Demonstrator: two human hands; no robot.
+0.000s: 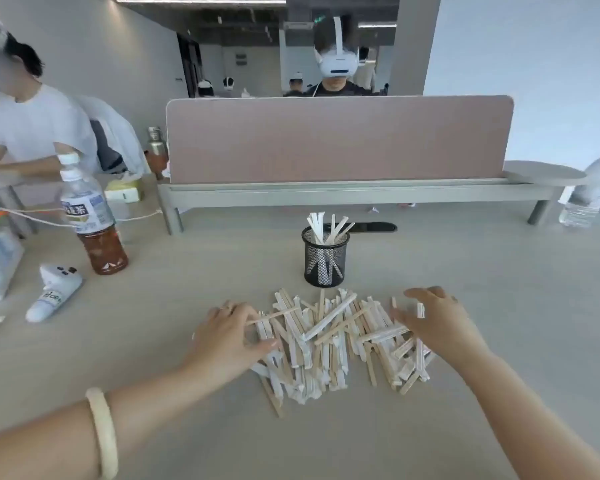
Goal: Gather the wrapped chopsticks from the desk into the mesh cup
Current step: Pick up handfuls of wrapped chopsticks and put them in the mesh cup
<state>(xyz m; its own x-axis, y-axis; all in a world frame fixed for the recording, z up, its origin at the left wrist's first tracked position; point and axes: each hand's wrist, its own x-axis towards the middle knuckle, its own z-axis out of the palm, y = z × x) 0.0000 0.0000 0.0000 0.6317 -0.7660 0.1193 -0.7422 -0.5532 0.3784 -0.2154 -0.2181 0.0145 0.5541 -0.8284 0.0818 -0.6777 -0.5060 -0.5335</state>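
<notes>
A loose heap of paper-wrapped wooden chopsticks [336,337] lies on the near middle of the pale grey table [499,306], sticks crossing one another at many angles. The left hand [227,336] rests on the heap's left edge with fingers spread wide, touching the sticks but gripping none; a cream bangle [103,433] circles that forearm. The right hand [437,322] sits at the heap's right edge, fingers curled loosely over the sticks; whether it grips any cannot be told. Just beyond the heap stands the black wire-mesh cup [325,259], upright, with several wrapped chopsticks leaning inside. The path from heap to cup is bare table. Far left stand a brown tea bottle [90,220] and a white controller [54,292]; a clear water bottle [589,192] stands far right, and a pink divider screen [336,140] behind.
</notes>
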